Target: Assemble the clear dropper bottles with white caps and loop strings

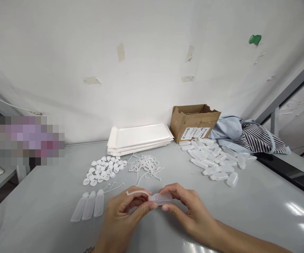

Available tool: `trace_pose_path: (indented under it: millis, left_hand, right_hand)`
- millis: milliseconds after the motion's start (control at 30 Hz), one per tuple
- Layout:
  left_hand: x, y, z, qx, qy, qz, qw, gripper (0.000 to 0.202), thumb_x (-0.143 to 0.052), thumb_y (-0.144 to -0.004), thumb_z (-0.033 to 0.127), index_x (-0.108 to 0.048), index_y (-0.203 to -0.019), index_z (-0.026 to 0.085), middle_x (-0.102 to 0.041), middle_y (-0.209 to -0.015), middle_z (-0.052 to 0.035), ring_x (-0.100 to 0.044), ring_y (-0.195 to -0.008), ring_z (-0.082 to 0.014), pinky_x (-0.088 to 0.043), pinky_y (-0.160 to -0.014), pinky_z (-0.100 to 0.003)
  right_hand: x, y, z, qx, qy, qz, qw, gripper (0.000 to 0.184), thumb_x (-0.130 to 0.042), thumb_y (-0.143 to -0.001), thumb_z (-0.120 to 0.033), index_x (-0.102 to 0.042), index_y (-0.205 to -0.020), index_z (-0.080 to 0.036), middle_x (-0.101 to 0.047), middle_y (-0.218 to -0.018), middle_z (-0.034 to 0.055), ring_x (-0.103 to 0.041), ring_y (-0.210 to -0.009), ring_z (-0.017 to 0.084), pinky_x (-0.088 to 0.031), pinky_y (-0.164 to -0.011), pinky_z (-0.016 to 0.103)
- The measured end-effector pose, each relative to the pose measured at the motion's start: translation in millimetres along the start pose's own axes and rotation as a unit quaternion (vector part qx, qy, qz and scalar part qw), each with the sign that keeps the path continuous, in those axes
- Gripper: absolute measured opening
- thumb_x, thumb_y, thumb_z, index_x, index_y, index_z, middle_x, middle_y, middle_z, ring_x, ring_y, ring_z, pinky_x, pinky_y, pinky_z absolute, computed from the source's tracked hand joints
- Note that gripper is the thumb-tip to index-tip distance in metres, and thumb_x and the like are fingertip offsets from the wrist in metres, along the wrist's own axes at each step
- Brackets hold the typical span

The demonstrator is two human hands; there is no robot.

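Note:
Between my two hands lies a small translucent plastic bottle (163, 199), held sideways above the table. My right hand (186, 207) pinches the bottle's body between thumb and fingers. At the neck end, my left hand (131, 207) grips a white plastic strap (137, 192), whose thin tail curls up over the fingers. The strap's ring is partly hidden by my fingertips. Left of my left hand, three translucent bottles (88, 206) with straps at their necks lie side by side. Beyond my hands is a tangled pile of loose white straps (146, 165).
Several white caps (103, 170) lie left of the straps. Many translucent bottles (215, 158) are heaped at the right, before an open cardboard box (196, 123). White padded envelopes (141, 138) are stacked by the wall. Striped cloth (259, 137) lies at the far right beside a black strip (289, 172).

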State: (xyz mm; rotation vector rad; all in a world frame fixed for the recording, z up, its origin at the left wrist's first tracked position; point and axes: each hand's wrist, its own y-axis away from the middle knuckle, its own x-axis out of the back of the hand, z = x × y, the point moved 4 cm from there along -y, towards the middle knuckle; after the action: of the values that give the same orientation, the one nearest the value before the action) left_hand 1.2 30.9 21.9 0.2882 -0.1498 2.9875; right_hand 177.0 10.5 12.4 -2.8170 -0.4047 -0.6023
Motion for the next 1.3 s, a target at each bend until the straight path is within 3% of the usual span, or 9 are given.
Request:
trace_pose_path:
  millis: [167, 400, 533, 633, 800, 1000, 1200, 1300]
  left_hand:
    - [-1.0, 0, -1, -0.044, -0.044, -0.035, 0.997, 0.004, -0.073, -0.074, 0.028, -0.073, -0.072, 0.024, -0.069, -0.071, -0.0003, -0.065, -0.066, -0.0159, -0.056, -0.060, -0.021]
    - [-5.2, 0, -10, -0.007, 0.005, -0.058, 0.998, 0.008, -0.070, -0.076, 0.030, -0.077, -0.077, 0.026, -0.064, -0.081, -0.0017, -0.063, -0.070, -0.0151, -0.053, -0.059, -0.021]
    - [-6.1, -1, -13, 0.014, 0.037, -0.077, 0.996, 0.009, -0.071, -0.076, 0.030, -0.077, -0.081, 0.026, -0.064, -0.082, -0.0018, -0.063, -0.071, -0.0156, -0.055, -0.060, -0.022]
    - [-6.6, 0, -9, -0.007, 0.056, -0.083, 0.995, 0.009, -0.072, -0.076, 0.026, -0.077, -0.083, 0.028, -0.065, -0.086, -0.0013, -0.064, -0.070, -0.0146, -0.055, -0.062, -0.022]
    - [-7.9, 2, -5, -0.033, 0.089, -0.108, 0.990, 0.015, -0.069, -0.079, 0.021, -0.076, -0.089, 0.029, -0.071, -0.087, -0.0011, -0.067, -0.074, -0.0167, -0.057, -0.067, -0.025]
    - [-7.8, 3, 5, -0.112, 0.041, -0.138, 0.983, 0.032, -0.053, -0.089, 0.016, -0.072, -0.106, 0.035, -0.075, -0.103, -0.0007, -0.067, -0.099, -0.0209, -0.052, -0.089, -0.034]
    - [-3.3, 1, -2, 0.013, 0.043, -0.071, 0.996, 0.014, -0.067, -0.080, 0.027, -0.075, -0.092, 0.028, -0.075, -0.094, -0.0010, -0.070, -0.083, -0.0192, -0.056, -0.074, -0.024]
    - [-6.3, 1, -5, 0.054, 0.081, -0.095, 0.991, 0.009, -0.068, -0.079, 0.030, -0.072, -0.084, 0.023, -0.073, -0.088, -0.0014, -0.069, -0.080, -0.0182, -0.055, -0.071, -0.023]
  right_hand:
    - [-2, 3, -3, 0.039, 0.044, -0.002, 0.998, 0.017, -0.053, -0.091, -0.027, -0.056, -0.106, -0.020, -0.070, -0.093, 0.0039, -0.065, -0.083, 0.015, -0.050, -0.075, 0.025]
    - [-9, 4, 2, -0.003, 0.027, -0.005, 1.000, 0.021, -0.051, -0.090, -0.035, -0.058, -0.102, -0.019, -0.060, -0.071, 0.0009, -0.054, -0.063, 0.014, -0.047, -0.060, 0.025]
    - [-8, 3, 2, -0.042, -0.013, -0.005, 0.999, 0.025, -0.056, -0.086, -0.040, -0.058, -0.099, -0.019, -0.059, -0.069, 0.0003, -0.054, -0.062, 0.014, -0.049, -0.060, 0.026]
    - [-9, 2, 0, -0.085, -0.076, -0.035, 0.993, 0.029, -0.059, -0.084, -0.043, -0.059, -0.100, -0.019, -0.065, -0.074, 0.0028, -0.061, -0.070, 0.016, -0.051, -0.067, 0.029]
    - [-16, 0, -8, -0.076, -0.238, -0.123, 0.960, 0.032, -0.052, -0.090, -0.044, -0.058, -0.105, -0.016, -0.070, -0.080, 0.0073, -0.069, -0.079, 0.019, -0.053, -0.074, 0.032]
    - [-20, -1, -2, -0.115, -0.338, -0.128, 0.925, 0.040, -0.057, -0.087, -0.048, -0.053, -0.107, -0.014, -0.063, -0.071, 0.0020, -0.069, -0.065, 0.017, -0.051, -0.062, 0.028]
    - [-22, -1, 0, -0.137, -0.391, -0.143, 0.899, 0.041, -0.058, -0.087, -0.048, -0.047, -0.111, -0.017, -0.063, -0.075, 0.0013, -0.069, -0.065, 0.015, -0.050, -0.062, 0.027]
    - [-21, 0, -2, -0.128, -0.383, -0.141, 0.904, 0.042, -0.057, -0.089, -0.045, -0.040, -0.117, -0.019, -0.063, -0.076, 0.0008, -0.067, -0.066, 0.013, -0.050, -0.067, 0.029]
